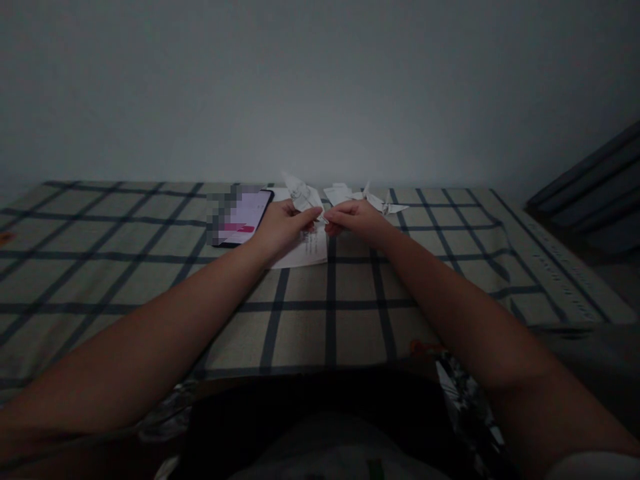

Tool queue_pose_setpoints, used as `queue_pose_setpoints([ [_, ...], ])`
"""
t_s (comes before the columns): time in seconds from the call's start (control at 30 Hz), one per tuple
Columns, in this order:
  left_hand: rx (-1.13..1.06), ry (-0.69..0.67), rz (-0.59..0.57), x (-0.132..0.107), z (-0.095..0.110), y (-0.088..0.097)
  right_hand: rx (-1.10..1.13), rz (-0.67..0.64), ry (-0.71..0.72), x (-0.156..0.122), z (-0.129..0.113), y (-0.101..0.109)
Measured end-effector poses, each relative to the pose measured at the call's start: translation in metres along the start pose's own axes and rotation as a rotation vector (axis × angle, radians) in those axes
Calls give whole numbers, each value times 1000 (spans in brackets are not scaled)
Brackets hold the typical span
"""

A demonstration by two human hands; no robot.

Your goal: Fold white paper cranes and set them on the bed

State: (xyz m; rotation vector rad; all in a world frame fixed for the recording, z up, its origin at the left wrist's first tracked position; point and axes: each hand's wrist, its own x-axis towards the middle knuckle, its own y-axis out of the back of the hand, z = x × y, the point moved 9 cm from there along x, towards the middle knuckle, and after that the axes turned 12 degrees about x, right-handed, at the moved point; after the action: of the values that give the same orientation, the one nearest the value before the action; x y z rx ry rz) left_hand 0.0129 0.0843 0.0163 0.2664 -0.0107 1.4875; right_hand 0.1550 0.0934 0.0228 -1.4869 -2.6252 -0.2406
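Note:
Above the table I hold a piece of white folded paper [303,193] with dark print on it; a pointed flap rises to the upper left. My left hand [283,225] is closed in a pinch around its lower part, thumb in front. The fingertips of my right hand [356,219] pinch at the paper's right lower end, almost touching the left thumb. Beneath my left hand lies a flat printed sheet [307,252]. Just beyond my right hand sit folded paper cranes [387,205], partly hidden by that hand.
A phone [245,220] with a lit screen lies left of my left hand. The table is covered by a checked cloth [305,320] and meets a plain wall [320,93] at the back. Dark ridged material [595,193] stands at the far right.

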Motion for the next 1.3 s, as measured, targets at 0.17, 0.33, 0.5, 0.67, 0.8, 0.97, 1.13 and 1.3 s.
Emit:
queue_pose_setpoints([
  [0.17,-18,-26,-2,3,-1,0,49,8,-30,0,2,0],
  [0.33,-28,-3,-2,4,-4,-1,-24,14,-30,-1,-1,-1],
  [0.5,-100,63,-22,3,-9,-6,-165,10,70,0,-8,-1],
  [0.67,-206,96,41,3,-9,-1,-299,0,131,0,-13,-3],
  [0.8,-236,44,95,6,-6,8,-263,-14,105,0,-10,-4],
  [0.97,-245,19,104,7,-7,10,-233,-27,70,-1,-8,-4],
  [1.13,-269,4,154,6,-7,12,-257,-47,55,-1,-8,-6],
  [1.3,-273,11,157,5,-4,12,-282,-42,42,-1,-7,-6],
])
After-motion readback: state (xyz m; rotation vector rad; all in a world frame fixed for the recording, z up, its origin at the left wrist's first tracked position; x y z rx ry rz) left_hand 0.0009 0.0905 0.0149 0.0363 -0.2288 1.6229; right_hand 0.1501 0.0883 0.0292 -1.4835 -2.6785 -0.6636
